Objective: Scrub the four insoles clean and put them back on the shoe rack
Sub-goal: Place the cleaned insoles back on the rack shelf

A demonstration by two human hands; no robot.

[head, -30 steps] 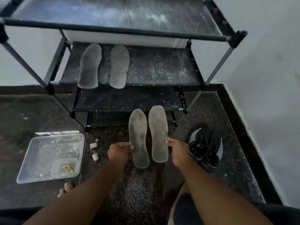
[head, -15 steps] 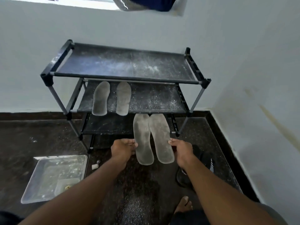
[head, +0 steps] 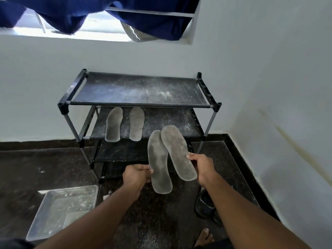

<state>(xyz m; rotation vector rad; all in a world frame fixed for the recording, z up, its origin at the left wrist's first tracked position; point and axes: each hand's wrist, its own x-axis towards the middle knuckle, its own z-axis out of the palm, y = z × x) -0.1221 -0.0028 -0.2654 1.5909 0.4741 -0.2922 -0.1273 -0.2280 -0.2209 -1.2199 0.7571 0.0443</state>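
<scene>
A clear rectangular plastic tray [head: 61,211], speckled with white residue, lies on the dark speckled stone floor [head: 36,169] at lower left. A black sports shoe [head: 204,205] sits on the floor at lower right. Dark blue cloth [head: 68,13] hangs across a bright window [head: 100,29] in the pale wall [head: 269,69] above.

Both forearms are bare from elbow to wrist, with no sleeves, watch or rings showing on the left hand [head: 137,175] or the right hand [head: 203,165]. A bare foot [head: 203,237] shows near the bottom right, without sock or shoe. Dark fabric [head: 12,243] shows at the near left corner.
</scene>
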